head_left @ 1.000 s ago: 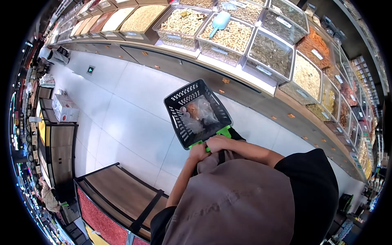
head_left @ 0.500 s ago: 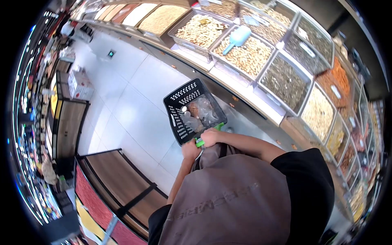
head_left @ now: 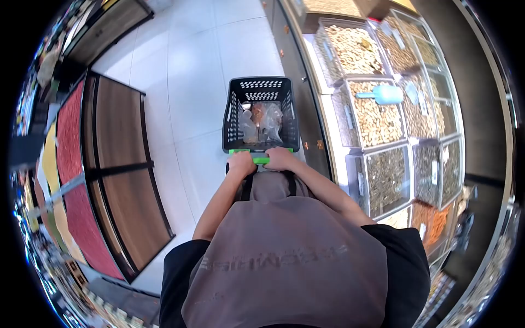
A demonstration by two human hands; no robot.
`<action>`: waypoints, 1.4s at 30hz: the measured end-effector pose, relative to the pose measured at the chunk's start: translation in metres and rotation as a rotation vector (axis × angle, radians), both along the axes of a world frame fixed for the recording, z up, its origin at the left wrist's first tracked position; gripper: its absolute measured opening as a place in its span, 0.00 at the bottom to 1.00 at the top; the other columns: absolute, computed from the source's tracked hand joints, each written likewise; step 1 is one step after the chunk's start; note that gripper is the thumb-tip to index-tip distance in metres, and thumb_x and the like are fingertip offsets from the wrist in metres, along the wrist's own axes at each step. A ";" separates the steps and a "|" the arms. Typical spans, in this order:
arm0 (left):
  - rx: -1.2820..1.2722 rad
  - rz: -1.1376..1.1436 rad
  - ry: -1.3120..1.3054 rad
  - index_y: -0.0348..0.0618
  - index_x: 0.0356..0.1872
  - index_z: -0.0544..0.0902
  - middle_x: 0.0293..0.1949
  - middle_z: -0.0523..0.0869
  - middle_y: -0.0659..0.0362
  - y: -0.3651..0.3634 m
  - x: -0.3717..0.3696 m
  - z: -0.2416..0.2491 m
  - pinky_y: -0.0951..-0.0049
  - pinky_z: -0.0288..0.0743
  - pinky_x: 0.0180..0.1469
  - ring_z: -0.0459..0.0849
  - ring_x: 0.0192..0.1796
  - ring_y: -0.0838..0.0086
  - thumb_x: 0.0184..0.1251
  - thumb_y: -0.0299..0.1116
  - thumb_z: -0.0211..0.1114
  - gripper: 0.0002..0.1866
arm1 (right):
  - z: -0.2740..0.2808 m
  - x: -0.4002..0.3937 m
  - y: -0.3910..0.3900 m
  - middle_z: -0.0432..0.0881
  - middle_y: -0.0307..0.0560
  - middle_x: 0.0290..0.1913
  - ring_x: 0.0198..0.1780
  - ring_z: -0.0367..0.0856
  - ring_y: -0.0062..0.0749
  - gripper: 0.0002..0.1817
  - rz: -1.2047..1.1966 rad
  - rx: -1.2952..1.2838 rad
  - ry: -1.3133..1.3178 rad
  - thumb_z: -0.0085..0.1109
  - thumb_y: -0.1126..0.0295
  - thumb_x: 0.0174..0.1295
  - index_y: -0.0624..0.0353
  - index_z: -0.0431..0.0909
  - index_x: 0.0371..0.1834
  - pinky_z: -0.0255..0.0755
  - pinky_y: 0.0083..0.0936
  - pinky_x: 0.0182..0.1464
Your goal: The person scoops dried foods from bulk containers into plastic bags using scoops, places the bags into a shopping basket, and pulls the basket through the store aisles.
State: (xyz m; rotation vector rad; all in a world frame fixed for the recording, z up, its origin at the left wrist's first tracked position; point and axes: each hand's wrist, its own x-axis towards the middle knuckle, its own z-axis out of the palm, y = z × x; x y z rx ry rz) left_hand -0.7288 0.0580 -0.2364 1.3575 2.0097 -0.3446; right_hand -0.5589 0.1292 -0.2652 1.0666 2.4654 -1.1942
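Straight ahead of my body is a black shopping basket [head_left: 232,117] with perforated walls and a green handle bar [head_left: 261,160]. My left hand [head_left: 241,163] is wrapped round the left part of the bar. A little to its right, my right hand [head_left: 279,159] grips the same bar, with a short green stretch showing between them. Inside the basket lie clear plastic bags [head_left: 272,121], one with something reddish-brown in it. A small white-topped container [head_left: 246,106] is beside them at the left.
On the right, a counter carries clear bins of peanuts [head_left: 376,123] and dark dried goods [head_left: 387,177]; a light blue scoop [head_left: 385,95] rests on one. At left stands a wooden display unit [head_left: 123,120] topped with red goods [head_left: 71,134]. Pale floor tiles [head_left: 194,71] run between.
The view has swung to the right, so the basket now points straight up the picture and the bins line the right side. Both hands keep their hold on the bar.
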 end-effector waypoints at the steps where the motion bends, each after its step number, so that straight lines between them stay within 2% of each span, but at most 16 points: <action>1: 0.010 0.011 0.011 0.41 0.46 0.87 0.50 0.87 0.47 0.001 0.000 -0.002 0.47 0.79 0.55 0.84 0.57 0.51 0.59 0.37 0.62 0.17 | 0.002 -0.001 0.003 0.86 0.57 0.38 0.43 0.85 0.54 0.21 -0.010 0.003 0.011 0.66 0.50 0.45 0.56 0.85 0.35 0.78 0.46 0.48; 10: -0.039 -0.094 -0.113 0.40 0.43 0.88 0.48 0.88 0.45 0.034 -0.012 -0.014 0.51 0.79 0.54 0.87 0.52 0.53 0.55 0.40 0.63 0.18 | 0.018 -0.005 0.039 0.83 0.53 0.40 0.46 0.82 0.49 0.21 0.124 0.137 -0.067 0.66 0.51 0.43 0.57 0.84 0.33 0.74 0.41 0.49; 13: -0.069 -0.227 -0.224 0.39 0.45 0.88 0.47 0.88 0.42 0.052 -0.023 -0.023 0.52 0.78 0.56 0.88 0.50 0.51 0.53 0.43 0.64 0.22 | 0.027 -0.008 0.048 0.83 0.51 0.40 0.49 0.81 0.45 0.20 0.084 0.225 -0.092 0.65 0.51 0.44 0.56 0.84 0.32 0.69 0.37 0.52; 15: -0.073 -0.353 -0.438 0.40 0.48 0.87 0.46 0.88 0.41 0.068 -0.035 -0.025 0.55 0.77 0.58 0.87 0.48 0.49 0.51 0.48 0.66 0.26 | 0.031 -0.010 0.053 0.83 0.49 0.42 0.54 0.79 0.43 0.20 0.032 0.203 -0.173 0.65 0.52 0.44 0.56 0.85 0.33 0.66 0.36 0.55; 16: -0.070 -0.364 -0.521 0.40 0.49 0.87 0.49 0.86 0.40 0.075 -0.039 -0.024 0.56 0.77 0.59 0.86 0.50 0.48 0.47 0.52 0.69 0.31 | 0.030 -0.011 0.055 0.82 0.50 0.46 0.56 0.77 0.44 0.21 -0.013 0.221 -0.191 0.65 0.53 0.44 0.57 0.85 0.36 0.65 0.37 0.56; 18: -0.038 -0.385 -0.603 0.41 0.48 0.87 0.48 0.87 0.43 0.084 -0.047 -0.033 0.57 0.78 0.57 0.87 0.50 0.52 0.50 0.53 0.70 0.29 | 0.030 -0.015 0.053 0.81 0.52 0.50 0.58 0.76 0.45 0.22 -0.067 0.236 -0.216 0.66 0.54 0.44 0.58 0.85 0.39 0.65 0.38 0.57; 20: -0.005 -0.391 -0.680 0.41 0.47 0.88 0.47 0.89 0.46 0.093 -0.059 -0.058 0.58 0.79 0.56 0.88 0.49 0.55 0.52 0.53 0.70 0.28 | 0.030 -0.020 0.053 0.75 0.57 0.60 0.62 0.72 0.48 0.27 -0.226 0.411 -0.208 0.67 0.58 0.46 0.62 0.82 0.48 0.64 0.41 0.61; 22: -0.160 0.212 -1.184 0.43 0.49 0.87 0.44 0.90 0.53 0.108 -0.077 -0.080 0.63 0.79 0.53 0.88 0.49 0.65 0.61 0.53 0.68 0.25 | 0.035 -0.030 0.059 0.72 0.59 0.63 0.64 0.71 0.50 0.28 -0.299 0.384 -0.229 0.66 0.60 0.46 0.64 0.80 0.51 0.62 0.43 0.64; 23: -0.143 0.494 -1.308 0.44 0.52 0.85 0.43 0.88 0.59 0.114 -0.090 -0.083 0.70 0.77 0.50 0.87 0.47 0.71 0.67 0.53 0.66 0.24 | 0.038 -0.037 0.061 0.70 0.61 0.65 0.66 0.69 0.53 0.30 -0.373 0.348 -0.252 0.66 0.63 0.45 0.65 0.78 0.54 0.60 0.45 0.68; 25: 0.027 0.673 -1.263 0.43 0.54 0.83 0.46 0.88 0.57 0.126 -0.126 -0.100 0.71 0.77 0.50 0.86 0.48 0.70 0.67 0.53 0.65 0.25 | 0.049 -0.050 0.071 0.69 0.60 0.67 0.67 0.68 0.52 0.33 -0.387 0.282 -0.310 0.66 0.64 0.45 0.66 0.75 0.58 0.62 0.45 0.67; 27: 0.046 0.754 -1.137 0.45 0.53 0.83 0.48 0.88 0.57 0.127 -0.168 -0.107 0.69 0.75 0.51 0.86 0.50 0.70 0.68 0.53 0.64 0.24 | 0.044 -0.060 0.080 0.68 0.58 0.67 0.67 0.69 0.51 0.34 -0.404 0.280 -0.356 0.66 0.65 0.46 0.65 0.74 0.60 0.64 0.45 0.66; 29: -0.036 0.768 -1.077 0.43 0.58 0.80 0.54 0.86 0.53 0.126 -0.212 -0.091 0.64 0.74 0.59 0.85 0.54 0.67 0.72 0.55 0.54 0.27 | 0.040 -0.070 0.093 0.68 0.58 0.67 0.67 0.69 0.50 0.34 -0.410 0.298 -0.382 0.66 0.65 0.46 0.65 0.75 0.60 0.65 0.44 0.66; 31: -0.021 0.816 -1.053 0.45 0.60 0.78 0.55 0.85 0.54 0.112 -0.260 -0.108 0.63 0.70 0.62 0.83 0.58 0.66 0.72 0.58 0.52 0.29 | 0.038 -0.080 0.104 0.68 0.57 0.67 0.67 0.69 0.49 0.34 -0.404 0.304 -0.400 0.66 0.65 0.46 0.64 0.75 0.60 0.66 0.44 0.66; 35: 0.271 1.263 -1.078 0.45 0.63 0.76 0.60 0.82 0.53 0.063 -0.336 -0.110 0.62 0.67 0.65 0.78 0.64 0.65 0.73 0.61 0.48 0.32 | 0.038 -0.090 0.129 0.70 0.55 0.67 0.66 0.70 0.48 0.30 -0.396 0.317 -0.373 0.64 0.65 0.48 0.62 0.78 0.58 0.66 0.43 0.65; 39: 0.580 1.655 -1.148 0.45 0.64 0.74 0.62 0.81 0.53 0.008 -0.358 -0.100 0.61 0.65 0.67 0.78 0.65 0.65 0.73 0.61 0.47 0.32 | 0.041 -0.098 0.152 0.73 0.51 0.64 0.65 0.71 0.45 0.28 -0.315 0.280 -0.376 0.61 0.62 0.52 0.60 0.79 0.57 0.66 0.42 0.64; 42: 0.539 1.736 -1.125 0.47 0.64 0.74 0.59 0.82 0.54 -0.040 -0.345 -0.119 0.61 0.66 0.64 0.79 0.62 0.65 0.72 0.61 0.48 0.32 | 0.037 -0.106 0.169 0.75 0.50 0.61 0.64 0.72 0.45 0.26 -0.296 0.253 -0.376 0.61 0.61 0.53 0.60 0.81 0.56 0.67 0.42 0.63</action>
